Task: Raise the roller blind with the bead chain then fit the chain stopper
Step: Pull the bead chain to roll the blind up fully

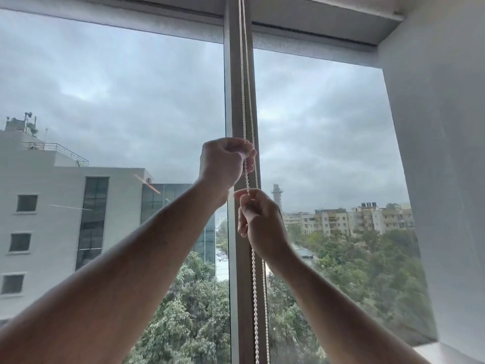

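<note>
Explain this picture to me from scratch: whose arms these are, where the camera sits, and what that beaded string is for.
There is no machine here. The camera is worn on a person's head, so you see their own two bare arms reaching up toward a window.

The white beaded string is the bead chain of a roller blind. It hangs as a loop of two strands in front of the window post between two panes. The blinds are rolled nearly to the top.

The left hand, the higher one, is closed on the chain. The right hand, just below it, pinches one strand between its fingertips. No chain stopper can be made out in this view, so that step seems not yet done.
</note>
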`<act>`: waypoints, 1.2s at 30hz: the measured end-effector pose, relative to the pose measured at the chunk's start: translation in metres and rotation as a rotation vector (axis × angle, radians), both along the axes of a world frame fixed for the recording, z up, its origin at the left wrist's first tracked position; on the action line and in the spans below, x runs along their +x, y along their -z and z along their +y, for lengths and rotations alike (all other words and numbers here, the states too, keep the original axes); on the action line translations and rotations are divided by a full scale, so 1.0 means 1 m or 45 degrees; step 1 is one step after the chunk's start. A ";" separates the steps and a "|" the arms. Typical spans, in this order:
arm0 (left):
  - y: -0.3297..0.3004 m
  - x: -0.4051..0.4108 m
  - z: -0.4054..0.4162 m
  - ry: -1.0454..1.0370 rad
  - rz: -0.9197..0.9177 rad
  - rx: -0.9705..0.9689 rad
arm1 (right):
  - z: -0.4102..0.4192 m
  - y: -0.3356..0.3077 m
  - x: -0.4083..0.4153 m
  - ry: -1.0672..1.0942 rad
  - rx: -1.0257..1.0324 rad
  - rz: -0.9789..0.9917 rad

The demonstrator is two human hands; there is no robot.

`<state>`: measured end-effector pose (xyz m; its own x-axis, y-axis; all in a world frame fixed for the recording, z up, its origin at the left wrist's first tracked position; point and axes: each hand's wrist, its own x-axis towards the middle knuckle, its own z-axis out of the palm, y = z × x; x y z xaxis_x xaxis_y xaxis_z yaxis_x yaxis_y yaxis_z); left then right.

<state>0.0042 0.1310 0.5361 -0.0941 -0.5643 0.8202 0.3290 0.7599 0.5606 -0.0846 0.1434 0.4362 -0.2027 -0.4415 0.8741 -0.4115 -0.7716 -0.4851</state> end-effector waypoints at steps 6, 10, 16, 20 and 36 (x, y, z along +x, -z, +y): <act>0.057 -0.005 -0.020 -0.022 -0.072 0.037 | -0.005 0.041 -0.010 -0.035 0.031 -0.060; 0.097 -0.008 -0.030 -0.032 -0.107 0.079 | -0.013 0.066 -0.014 0.005 0.040 -0.075; 0.141 -0.007 -0.038 0.023 -0.106 0.097 | -0.022 0.101 -0.023 -0.017 0.104 -0.073; 0.174 -0.009 -0.046 0.019 -0.149 0.096 | -0.025 0.131 -0.031 -0.011 0.164 -0.054; 0.358 -0.020 -0.075 0.278 -0.283 0.479 | -0.043 0.325 -0.108 0.267 0.777 -0.435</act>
<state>-0.0162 0.0557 0.1785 -0.3929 -0.7653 0.5098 0.2997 0.4176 0.8578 -0.1927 0.1008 0.1107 -0.5542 -0.7516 0.3577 -0.2697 -0.2444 -0.9314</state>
